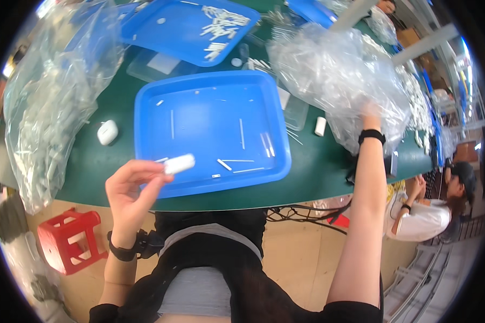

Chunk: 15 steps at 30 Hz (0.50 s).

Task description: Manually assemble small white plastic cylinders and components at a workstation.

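Observation:
Between the thumb and fingers of my left hand is a short white plastic tube, held over the near left corner of a blue tray. A few thin white sticks and small white pieces lie scattered in that tray. My right arm reaches out to a large clear plastic bag on the right side of the table. My right hand is partly inside or behind the bag's film, so its fingers are hidden. Another short white cylinder stands on the green table beside the bag.
A second blue tray with many white sticks lies farther back. At the left is a big clear bag of white parts, near a white rounded case. A red stool stands on the floor. Another person sits at the right.

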Each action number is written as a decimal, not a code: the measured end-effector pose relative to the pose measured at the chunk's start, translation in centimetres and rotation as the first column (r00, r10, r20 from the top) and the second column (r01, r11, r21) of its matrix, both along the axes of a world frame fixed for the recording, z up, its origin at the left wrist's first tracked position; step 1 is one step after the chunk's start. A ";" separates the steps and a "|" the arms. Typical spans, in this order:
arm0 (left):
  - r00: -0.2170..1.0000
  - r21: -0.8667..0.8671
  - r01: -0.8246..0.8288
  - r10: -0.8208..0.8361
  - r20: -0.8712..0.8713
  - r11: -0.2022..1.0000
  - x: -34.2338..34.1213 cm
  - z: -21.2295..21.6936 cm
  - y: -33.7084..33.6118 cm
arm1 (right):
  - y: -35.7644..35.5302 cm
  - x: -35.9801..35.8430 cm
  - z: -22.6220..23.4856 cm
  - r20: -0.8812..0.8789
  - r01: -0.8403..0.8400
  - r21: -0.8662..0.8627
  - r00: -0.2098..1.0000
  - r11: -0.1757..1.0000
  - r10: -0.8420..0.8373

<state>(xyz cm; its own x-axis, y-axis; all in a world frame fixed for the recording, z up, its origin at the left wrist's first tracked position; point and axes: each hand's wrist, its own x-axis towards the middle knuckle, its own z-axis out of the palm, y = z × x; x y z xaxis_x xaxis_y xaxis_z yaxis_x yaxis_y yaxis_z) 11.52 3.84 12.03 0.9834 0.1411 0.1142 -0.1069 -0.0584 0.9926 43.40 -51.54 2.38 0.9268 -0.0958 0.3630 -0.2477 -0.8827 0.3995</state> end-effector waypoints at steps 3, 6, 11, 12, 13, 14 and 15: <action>0.999 -0.014 -0.017 0.016 -0.044 1.000 -0.4 0.6 0.3 | 3.1 -0.7 0.5 -0.052 0.108 0.140 0.993 0.984 -0.102; 0.996 -0.005 0.025 -0.025 -0.089 1.000 -0.6 0.2 0.5 | 1.5 -0.6 1.5 -0.148 0.173 0.007 0.974 0.985 -0.171; 0.982 -0.232 0.119 -0.149 -0.118 0.965 -1.1 0.5 0.3 | -2.7 -0.8 2.8 -0.215 0.017 -0.235 0.974 0.972 -0.069; 0.975 -0.294 0.158 -0.196 -0.103 0.943 -1.1 0.3 0.5 | -7.9 -0.3 3.9 -0.284 -0.054 -0.337 0.958 0.940 -0.047; 0.967 -0.352 0.188 -0.236 -0.099 0.917 -1.0 0.2 0.7 | -12.8 -0.3 6.3 -0.344 -0.125 -0.437 0.938 0.891 -0.037; 0.968 -0.334 0.136 -0.197 -0.155 0.933 -1.1 0.8 0.7 | -8.1 -0.2 3.9 0.003 -0.076 -0.207 0.997 0.975 0.078; 0.965 -0.301 0.069 -0.140 -0.220 0.951 -1.3 1.4 0.8 | -1.0 -2.0 4.0 -0.062 -0.064 0.151 0.995 0.986 0.074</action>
<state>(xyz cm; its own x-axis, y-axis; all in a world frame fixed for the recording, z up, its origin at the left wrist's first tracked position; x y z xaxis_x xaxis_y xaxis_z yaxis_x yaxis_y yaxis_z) 10.22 4.59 13.42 0.9879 0.0280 -0.1527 0.1420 0.2332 0.9620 41.43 -52.52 6.38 0.9548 -0.0793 0.2866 -0.1615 -0.9475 0.2758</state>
